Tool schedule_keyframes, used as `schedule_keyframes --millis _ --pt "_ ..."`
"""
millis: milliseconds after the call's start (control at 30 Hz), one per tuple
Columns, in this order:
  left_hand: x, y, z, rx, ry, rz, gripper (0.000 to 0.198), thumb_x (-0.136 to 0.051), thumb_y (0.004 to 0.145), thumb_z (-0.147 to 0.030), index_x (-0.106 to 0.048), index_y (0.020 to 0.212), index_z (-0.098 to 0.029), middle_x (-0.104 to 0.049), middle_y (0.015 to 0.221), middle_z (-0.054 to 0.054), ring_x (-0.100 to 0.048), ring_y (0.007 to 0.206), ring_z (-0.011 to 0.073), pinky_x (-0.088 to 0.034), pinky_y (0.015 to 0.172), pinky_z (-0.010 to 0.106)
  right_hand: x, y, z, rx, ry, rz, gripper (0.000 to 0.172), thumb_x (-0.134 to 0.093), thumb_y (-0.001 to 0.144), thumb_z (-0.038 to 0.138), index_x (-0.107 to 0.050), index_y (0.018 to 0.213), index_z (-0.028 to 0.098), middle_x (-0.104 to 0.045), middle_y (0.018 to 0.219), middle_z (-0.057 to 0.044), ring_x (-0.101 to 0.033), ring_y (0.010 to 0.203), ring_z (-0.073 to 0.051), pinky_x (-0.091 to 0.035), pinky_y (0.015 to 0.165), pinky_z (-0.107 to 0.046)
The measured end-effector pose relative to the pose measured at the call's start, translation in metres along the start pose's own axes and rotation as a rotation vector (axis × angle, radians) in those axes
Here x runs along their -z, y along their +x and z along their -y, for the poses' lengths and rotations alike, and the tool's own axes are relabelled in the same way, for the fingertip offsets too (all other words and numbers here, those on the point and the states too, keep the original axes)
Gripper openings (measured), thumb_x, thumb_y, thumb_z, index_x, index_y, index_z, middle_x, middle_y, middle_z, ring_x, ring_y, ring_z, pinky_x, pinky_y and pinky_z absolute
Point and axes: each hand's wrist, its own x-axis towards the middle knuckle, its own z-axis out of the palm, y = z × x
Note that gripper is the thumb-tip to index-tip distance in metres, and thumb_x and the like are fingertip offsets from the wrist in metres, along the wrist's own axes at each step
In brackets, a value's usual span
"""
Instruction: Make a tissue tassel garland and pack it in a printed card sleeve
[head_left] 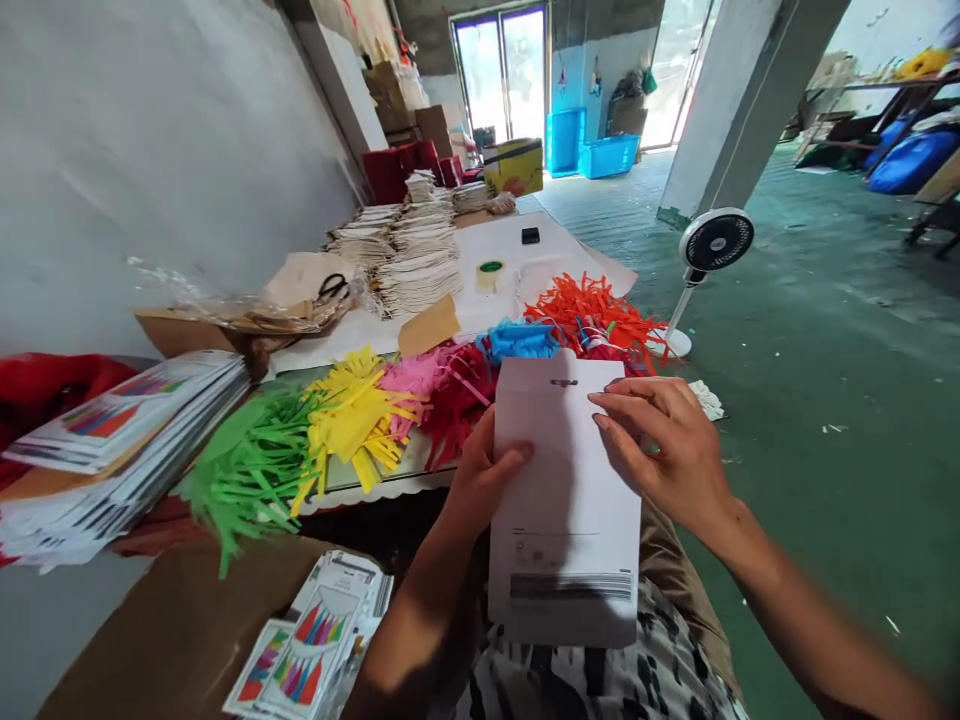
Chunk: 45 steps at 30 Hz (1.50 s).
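A white cardboard packet [566, 500] with a hanging slot near its top and a barcode-like printed strip near its bottom stands over my lap. My left hand [487, 470] grips its left edge, thumb lying across the front. At the upper right edge of the packet, my right hand [667, 440] has its thumb and fingertips drawn close together against the card. Just beyond the packet, on the table, lie bundles of cut tissue-paper fringe: green [259, 455], yellow [356, 420], pink [424, 380], dark red [461, 410], blue [521, 340] and orange-red [592, 310].
Printed packets [307, 640] lie in a carton [172, 620] at lower left, below a stack of printed cards [142, 420]. Farther back are scissors [334, 288], a tape roll [491, 277], paper stacks [420, 250] and a phone-like black object [530, 236]. A fan [716, 240] stands right.
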Motion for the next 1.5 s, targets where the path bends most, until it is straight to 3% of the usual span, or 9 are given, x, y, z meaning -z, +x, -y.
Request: schedule_keyframes --millis 267,567,833,967,1100,1200,1300,1400,1500 --pt "-0.02 0.021 0.009 0.008 0.074 0.122 0.047 -0.076 0.085 -0.035 -0.066 0.129 -0.021 -0.073 0.108 0.006 -0.065 0.087 0.0191 -0.054 0.072 0.025 0.015 -0.006 -0.015 -0.057 -0.122 0.091 0.029 -0.069 0.101 0.034 -0.065 0.129 0.027 -0.072 0.123 -0.01 -0.065 0.117 -0.03 -0.045 0.095 -0.047" --pt "-0.019 0.031 0.0 -0.126 0.359 0.257 0.028 -0.072 0.089 -0.031 -0.067 0.112 -0.018 -0.066 0.092 0.002 -0.056 0.078 0.0165 -0.046 0.07 0.025 0.038 0.018 -0.024 -0.34 0.245 0.542 0.018 -0.063 0.101 0.037 -0.063 0.09 0.022 -0.067 0.091 -0.002 -0.058 0.085 -0.019 -0.043 0.076 -0.032" --pt "-0.018 0.037 -0.01 -0.191 0.486 0.294 0.029 -0.075 0.086 -0.027 -0.07 0.114 -0.018 -0.071 0.089 0.003 -0.056 0.073 0.0167 -0.044 0.067 0.025 0.036 0.022 -0.022 -0.446 0.348 0.635 0.03 -0.073 0.094 0.045 -0.056 0.083 0.022 -0.059 0.084 0.002 -0.052 0.076 -0.015 -0.042 0.069 -0.029" --pt "-0.016 0.039 -0.008 -0.149 0.394 0.268 0.03 -0.075 0.085 -0.028 -0.071 0.114 -0.018 -0.072 0.095 0.003 -0.059 0.079 0.0183 -0.047 0.071 0.026 0.031 0.018 -0.015 -0.325 0.108 0.514 0.022 -0.067 0.099 0.043 -0.063 0.09 0.023 -0.069 0.085 0.0 -0.059 0.074 -0.017 -0.043 0.067 -0.031" --pt "-0.01 0.039 -0.003 -0.075 0.27 0.242 0.037 -0.079 0.081 -0.031 -0.072 0.115 -0.018 -0.071 0.095 0.003 -0.059 0.082 0.0184 -0.049 0.074 0.026 0.024 0.01 -0.016 -0.085 -0.066 0.314 0.02 -0.06 0.105 0.037 -0.077 0.104 0.025 -0.082 0.103 -0.006 -0.075 0.091 -0.023 -0.054 0.084 -0.038" --pt "-0.006 0.038 0.0 -0.041 0.214 0.239 0.044 -0.08 0.079 -0.03 -0.07 0.12 -0.018 -0.072 0.102 0.005 -0.06 0.086 0.0193 -0.05 0.075 0.026 0.021 0.003 -0.02 -0.005 -0.118 0.295 0.022 -0.06 0.105 0.035 -0.081 0.109 0.029 -0.084 0.108 -0.006 -0.079 0.094 -0.025 -0.057 0.085 -0.041" --pt "-0.004 0.035 0.004 -0.015 0.202 0.223 0.044 -0.079 0.08 -0.03 -0.07 0.122 -0.018 -0.073 0.104 0.005 -0.062 0.087 0.02 -0.05 0.075 0.026 0.023 -0.001 -0.024 -0.04 -0.074 0.265 0.02 -0.064 0.103 0.036 -0.082 0.108 0.032 -0.084 0.109 -0.005 -0.079 0.096 -0.026 -0.06 0.087 -0.043" --pt "0.0 0.033 0.01 -0.002 0.17 0.19 0.044 -0.08 0.081 -0.03 -0.07 0.122 -0.019 -0.074 0.105 0.005 -0.064 0.089 0.02 -0.052 0.077 0.026 0.031 -0.005 -0.03 -0.143 -0.055 0.072 0.019 -0.073 0.097 0.038 -0.082 0.114 0.034 -0.083 0.114 -0.005 -0.077 0.107 -0.029 -0.058 0.101 -0.049" --pt "0.004 0.03 0.017 0.001 0.066 0.123 0.05 -0.081 0.082 -0.035 -0.067 0.129 -0.022 -0.075 0.112 0.005 -0.067 0.092 0.0204 -0.055 0.079 0.027 0.032 -0.013 -0.038 -0.386 -0.027 -0.087 0.05 -0.075 0.095 0.044 -0.069 0.143 0.033 -0.072 0.142 -0.008 -0.068 0.128 -0.035 -0.048 0.115 -0.057"
